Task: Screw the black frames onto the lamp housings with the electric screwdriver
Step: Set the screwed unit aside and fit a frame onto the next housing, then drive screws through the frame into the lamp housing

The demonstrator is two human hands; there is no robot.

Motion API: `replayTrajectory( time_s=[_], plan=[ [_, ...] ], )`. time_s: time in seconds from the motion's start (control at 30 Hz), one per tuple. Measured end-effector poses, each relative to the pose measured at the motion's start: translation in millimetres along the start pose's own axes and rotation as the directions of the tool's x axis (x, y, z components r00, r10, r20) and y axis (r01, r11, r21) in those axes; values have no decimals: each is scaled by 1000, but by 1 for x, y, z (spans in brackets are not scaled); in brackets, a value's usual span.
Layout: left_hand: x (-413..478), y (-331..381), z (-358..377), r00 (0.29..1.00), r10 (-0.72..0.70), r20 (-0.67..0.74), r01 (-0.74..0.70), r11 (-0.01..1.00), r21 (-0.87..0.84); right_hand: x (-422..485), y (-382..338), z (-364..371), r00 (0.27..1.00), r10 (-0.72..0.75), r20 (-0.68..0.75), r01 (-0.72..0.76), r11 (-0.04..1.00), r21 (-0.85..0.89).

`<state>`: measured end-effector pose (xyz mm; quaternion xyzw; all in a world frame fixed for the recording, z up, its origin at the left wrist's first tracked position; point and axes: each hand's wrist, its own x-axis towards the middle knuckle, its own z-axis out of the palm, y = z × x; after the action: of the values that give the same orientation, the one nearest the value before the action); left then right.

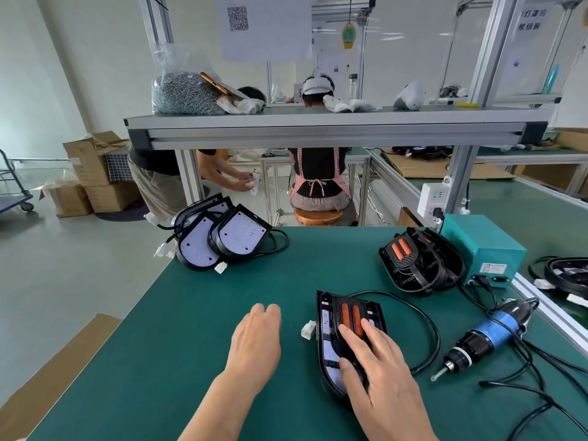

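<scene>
Lamp housing in hand lies flat on the green table, just in front of the person and a little to the right, its cable looping round behind it. A black frame with two orange strips sits on top of it. The right hand rests on that frame with straight fingers, pressing it down without gripping. The left hand lies loose and palm down on the table beside it, holding nothing I can see. The electric screwdriver lies untouched near the right hand, bit pointing toward the person. More housings are stacked at the far left and spare frames at the far right.

To my eye this is the seating step. It would go best if the frame is pressed square until its holes meet the housing's. One hand should hold it down while the driver comes in upright, so that no screw goes in crooked.
</scene>
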<state>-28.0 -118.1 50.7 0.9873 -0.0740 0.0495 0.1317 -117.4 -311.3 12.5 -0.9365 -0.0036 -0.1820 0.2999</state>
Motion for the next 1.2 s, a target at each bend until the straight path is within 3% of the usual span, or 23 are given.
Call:
replayTrajectory(
  time_s=[0.17,0.4,0.5,0.63,0.8,0.93,1.07,1.2],
  plan=[
    [-1,10,1,993,-16,-118,-33,916,-401,-1,-1,1,1000,6,-18,-5,1000,23],
    [-2,27,-4,971,-214,-105,34,560,-828,-1,-2,0,999,0,-42,1,999,38],
    [-4,31,-6,973,-218,-69,39,455,-889,0,-2,0,999,-1,-45,3,999,45],
    [-8,37,-2,975,-218,-42,48,391,-919,0,-1,2,998,-11,-60,14,999,40],
    [-11,46,9,974,-216,-71,19,389,-921,1,-1,1,998,-29,-49,31,998,50],
    [-14,53,21,960,-222,-172,-55,453,-890,3,-3,-2,999,-48,-7,48,998,35],
    [-14,57,32,972,-210,-101,-17,369,-929,3,-8,-17,980,-23,-196,48,991,126],
    [-13,52,38,977,-212,-26,17,201,-979,18,23,-51,913,201,-354,-208,978,18]
  ],
)
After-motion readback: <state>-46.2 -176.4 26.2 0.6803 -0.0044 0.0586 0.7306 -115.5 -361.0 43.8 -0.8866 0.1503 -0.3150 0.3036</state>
